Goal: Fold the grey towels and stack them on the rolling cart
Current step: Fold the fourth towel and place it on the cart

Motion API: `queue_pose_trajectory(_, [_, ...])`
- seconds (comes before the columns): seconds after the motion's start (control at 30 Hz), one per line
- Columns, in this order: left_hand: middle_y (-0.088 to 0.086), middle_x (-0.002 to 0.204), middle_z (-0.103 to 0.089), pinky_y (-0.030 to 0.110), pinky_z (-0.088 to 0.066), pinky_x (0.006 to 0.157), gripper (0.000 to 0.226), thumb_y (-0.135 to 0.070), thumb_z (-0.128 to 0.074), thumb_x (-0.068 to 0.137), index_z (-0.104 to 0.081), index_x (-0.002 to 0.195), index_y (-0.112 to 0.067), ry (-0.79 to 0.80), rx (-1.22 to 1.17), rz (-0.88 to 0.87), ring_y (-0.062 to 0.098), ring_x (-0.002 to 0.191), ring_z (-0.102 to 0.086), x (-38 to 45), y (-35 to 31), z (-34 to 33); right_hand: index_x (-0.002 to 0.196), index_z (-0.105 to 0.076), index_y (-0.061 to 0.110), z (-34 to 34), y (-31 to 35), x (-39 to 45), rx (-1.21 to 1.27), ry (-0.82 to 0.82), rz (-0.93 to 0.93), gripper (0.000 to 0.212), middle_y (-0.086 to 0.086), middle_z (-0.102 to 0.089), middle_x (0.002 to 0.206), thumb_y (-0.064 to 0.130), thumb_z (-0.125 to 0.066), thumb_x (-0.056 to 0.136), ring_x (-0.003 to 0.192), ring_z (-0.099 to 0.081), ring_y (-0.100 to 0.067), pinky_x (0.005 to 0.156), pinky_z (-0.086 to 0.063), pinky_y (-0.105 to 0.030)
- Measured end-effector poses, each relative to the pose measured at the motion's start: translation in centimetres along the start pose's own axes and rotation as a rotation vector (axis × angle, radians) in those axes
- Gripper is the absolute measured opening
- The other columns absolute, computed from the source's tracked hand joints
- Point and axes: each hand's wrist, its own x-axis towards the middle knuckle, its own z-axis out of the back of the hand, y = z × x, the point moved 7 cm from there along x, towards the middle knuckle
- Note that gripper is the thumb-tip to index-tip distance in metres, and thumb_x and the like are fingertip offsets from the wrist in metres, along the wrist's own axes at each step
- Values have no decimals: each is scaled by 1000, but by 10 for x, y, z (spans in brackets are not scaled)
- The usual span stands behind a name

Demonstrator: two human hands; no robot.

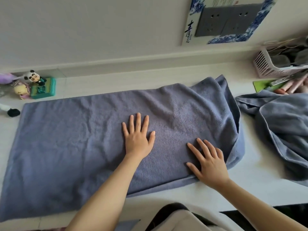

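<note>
Pressing flat on grey towel (75, 139): left hand (137, 139) and right hand (210, 164), fingers straight, spread, gripping nothing. Towel spread across white table (250, 185) by white wall (100, 30); right end bunched. Second grey towel (283, 130) crumpled at right, cut off by frame. Figurines (33, 85) far left. Pink basket (270, 67) contents unclear. Rolling cart not visible.
</note>
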Motion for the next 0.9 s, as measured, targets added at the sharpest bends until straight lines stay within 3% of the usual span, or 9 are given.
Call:
queue_pose_trajectory(0.1, [10, 157, -19, 60, -4, 113, 68, -55, -19, 89, -24, 149, -23, 6, -2, -5, 35, 144, -14, 0, -2, 0, 132, -54, 26, 7, -15, -21, 18, -41, -69, 59, -10, -55, 127, 58, -42, 84, 105, -51, -32, 79, -44, -41])
queue_pose_trajectory(0.23, [16, 156, -17, 56, 2, 113, 71, -53, -18, 88, -26, 149, -17, -1, -54, -42, 36, 144, -13, -2, -13, 5, 121, -63, 16, 22, -21, -44, 48, -147, -142, 53, -7, -59, 108, 47, -46, 81, 87, -57, -31, 72, -49, -38])
queue_pose_trajectory(0.33, [16, 153, -28, 57, -9, 113, 66, -50, -27, 89, -33, 146, -17, -2, -48, -209, 37, 140, -26, -18, -32, 1, 121, -63, 15, 23, -21, -64, 25, -160, -252, 54, -8, -61, 108, 46, -44, 81, 90, -58, -31, 72, -50, -38])
queue_pose_trajectory(0.57, [17, 150, -34, 63, -20, 108, 66, -51, -26, 88, -40, 143, -16, 51, -35, -183, 40, 137, -31, -20, -30, -2, 126, -58, 12, 18, -29, -83, 22, -142, -446, 63, -12, -60, 116, 52, -37, 82, 103, -55, -34, 84, -50, -43])
queue_pose_trajectory(0.67, [20, 152, -27, 62, -16, 111, 69, -51, -21, 89, -35, 145, -12, 48, -99, -200, 37, 141, -25, -23, -46, 7, 121, -61, 10, 35, -35, -68, 74, -274, -447, 57, -9, -61, 109, 48, -40, 83, 96, -57, -31, 81, -49, -41])
queue_pose_trajectory(0.77, [15, 158, -9, 51, 1, 115, 74, -53, -9, 88, -20, 150, -15, 29, -163, -254, 28, 146, -7, -21, -78, 26, 116, -62, 10, 51, -55, -39, 116, -411, -503, 50, -11, -60, 107, 41, -42, 83, 93, -52, -30, 82, -42, -40])
queue_pose_trajectory(0.9, [14, 158, -11, 49, -3, 116, 74, -52, -10, 87, -24, 149, -14, -15, -296, -303, 26, 147, -8, -8, -127, 52, 124, -55, 6, 53, -96, 10, 308, -388, -645, 48, -19, -53, 124, 35, -48, 87, 107, -49, -40, 94, -38, -44])
